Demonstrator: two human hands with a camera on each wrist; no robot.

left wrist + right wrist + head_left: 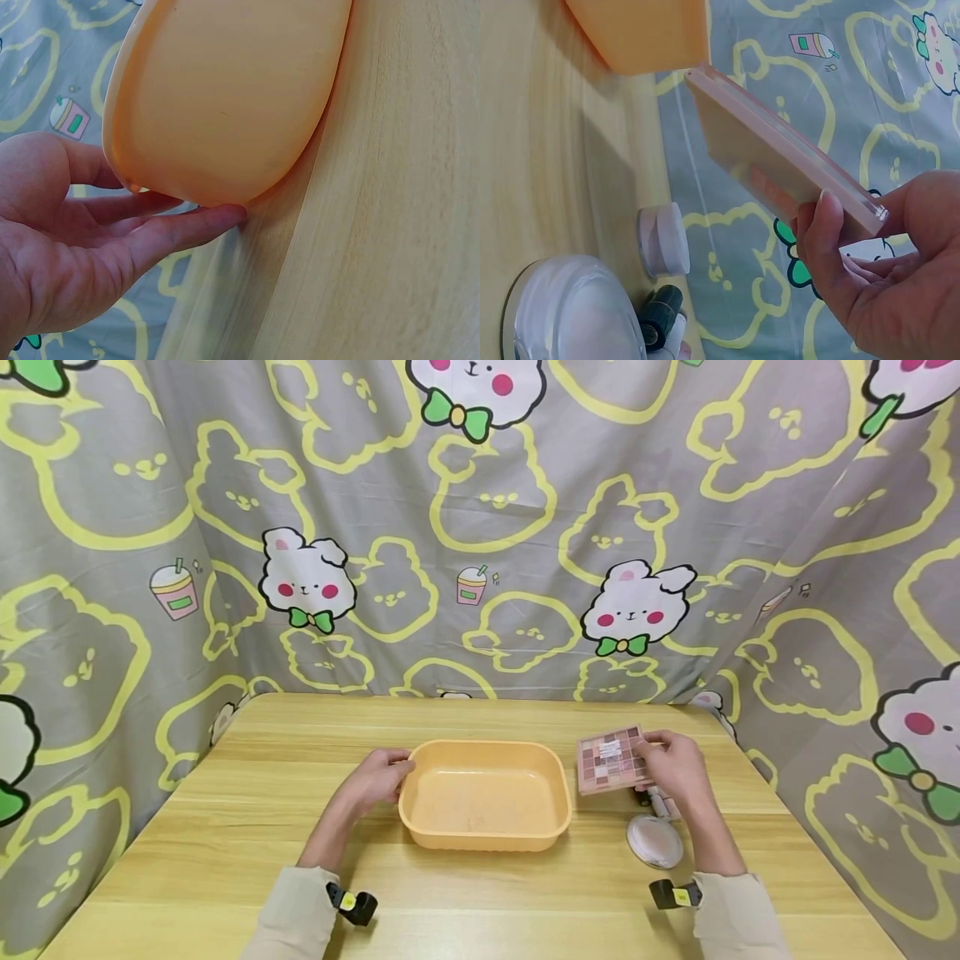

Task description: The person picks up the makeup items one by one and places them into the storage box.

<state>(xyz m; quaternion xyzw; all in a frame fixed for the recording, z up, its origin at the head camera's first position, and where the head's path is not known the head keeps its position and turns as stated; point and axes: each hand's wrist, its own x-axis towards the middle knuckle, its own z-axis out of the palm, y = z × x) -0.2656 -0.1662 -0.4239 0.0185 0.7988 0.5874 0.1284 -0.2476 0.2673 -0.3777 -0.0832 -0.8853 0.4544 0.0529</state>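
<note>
Head feed: I see the left hand [375, 779] gripping the left end of the orange tub [483, 841]. Right hand [678, 767] pinches the palette [609, 766], raised right of the tub.

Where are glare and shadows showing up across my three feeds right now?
Head view: white glare streaks break up part of the eyeshadow palette, and a fainter sheen lies on the floor of the orange plastic basin; left wrist view: dimmer, with a soft shadow on the wooden tabletop near the left hand; right wrist view: a broad soft shadow across the tabletop.
</note>
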